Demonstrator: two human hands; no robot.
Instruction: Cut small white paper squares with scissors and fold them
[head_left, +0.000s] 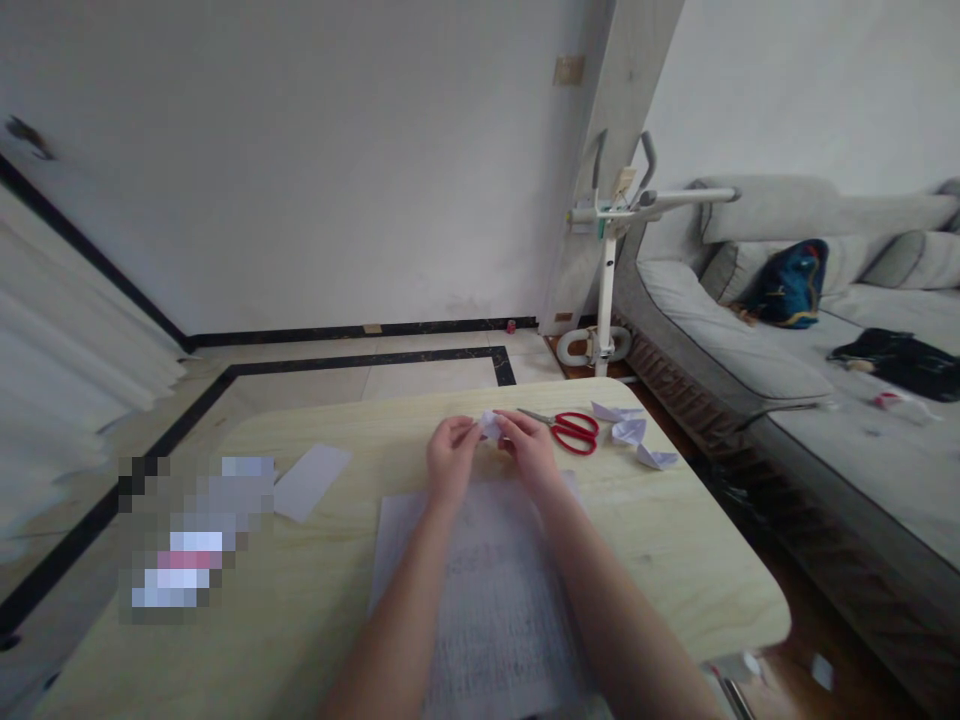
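My left hand [450, 460] and my right hand [531, 445] meet over the far middle of a light wooden table [697, 540]. Both pinch a small piece of folded white paper [490, 426] between their fingertips. Under my forearms lies a large white sheet [487, 600] with faint print. Red-handled scissors [570, 430] lie just right of my right hand. Three small folded paper shapes [631, 432] sit beyond the scissors near the table's right edge.
A white paper strip [311, 480] lies left of my hands, beside a blurred patch. A grey sofa [750, 350] with a blue bag [791, 285] and dark clothing stands to the right. A white exercise machine [606, 260] stands by the wall.
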